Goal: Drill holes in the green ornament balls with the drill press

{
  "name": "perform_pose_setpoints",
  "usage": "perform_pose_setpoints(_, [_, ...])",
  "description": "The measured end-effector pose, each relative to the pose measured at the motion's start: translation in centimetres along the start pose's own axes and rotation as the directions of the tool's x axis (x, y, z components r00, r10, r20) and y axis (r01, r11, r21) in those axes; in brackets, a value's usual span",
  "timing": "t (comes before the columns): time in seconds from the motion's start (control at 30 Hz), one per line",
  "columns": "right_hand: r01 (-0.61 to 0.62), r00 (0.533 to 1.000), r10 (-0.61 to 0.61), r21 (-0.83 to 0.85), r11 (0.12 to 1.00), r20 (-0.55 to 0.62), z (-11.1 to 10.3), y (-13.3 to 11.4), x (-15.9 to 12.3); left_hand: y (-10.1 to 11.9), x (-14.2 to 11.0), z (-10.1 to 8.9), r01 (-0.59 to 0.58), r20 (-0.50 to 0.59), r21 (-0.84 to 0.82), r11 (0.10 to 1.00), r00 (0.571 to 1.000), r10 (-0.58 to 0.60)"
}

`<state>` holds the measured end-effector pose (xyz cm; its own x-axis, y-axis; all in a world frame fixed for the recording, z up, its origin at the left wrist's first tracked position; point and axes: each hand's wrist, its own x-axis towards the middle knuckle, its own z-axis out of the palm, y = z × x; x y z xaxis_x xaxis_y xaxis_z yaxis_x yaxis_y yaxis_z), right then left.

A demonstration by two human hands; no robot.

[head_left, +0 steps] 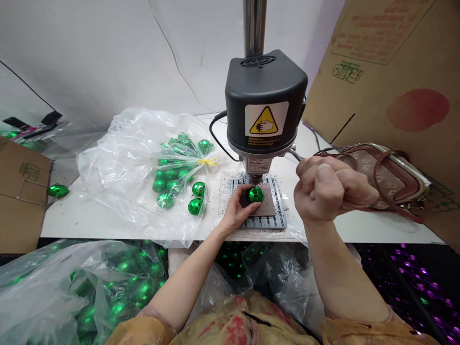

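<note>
My left hand (238,209) pinches a shiny green faceted ball (255,194) between thumb and fingers. The ball rests on a brown board (268,208) that lies on the slotted metal base (279,221) of a small drill press (266,96). Directly above, the chuck (255,178) comes down to the top of the ball; whether the bit is inside it I cannot tell. At the right of the machine, my right hand (323,187) is wrapped in a fist round the metal feed lever (295,153), whose end is hidden in the fingers.
A clear plastic bag (122,167) with several green balls lies left of the press, two loose balls (196,206) beside it. A handbag (388,177) and a large carton (395,72) stand right. Another carton (21,191) is far left. Bagged green balls (122,282) sit below the table edge.
</note>
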<state>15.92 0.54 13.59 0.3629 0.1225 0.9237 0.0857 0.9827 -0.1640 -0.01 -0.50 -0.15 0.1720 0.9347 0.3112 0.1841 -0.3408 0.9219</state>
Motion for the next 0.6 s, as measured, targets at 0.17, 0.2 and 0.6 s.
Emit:
perform_pose_setpoints(0.17, [0.031,1.0,-0.031,-0.003,1.0,-0.001,-0.2,0.2,-0.3,0.2,0.0,0.0,-0.005,-0.004,0.005,1.0,1.0,0.005])
perform_pose_setpoints(0.2, [0.035,0.999,-0.035,0.002,0.999,-0.001,-0.2,0.2,-0.3,0.2,0.0,0.0,-0.009,-0.004,0.003,1.0,1.0,0.009])
perform_pose_setpoints(0.6, [-0.126,0.99,0.122,-0.06,0.99,-0.064,0.4,-0.7,0.0,-0.1,0.1,0.2,0.003,-0.006,-0.05,0.999,1.0,-0.004])
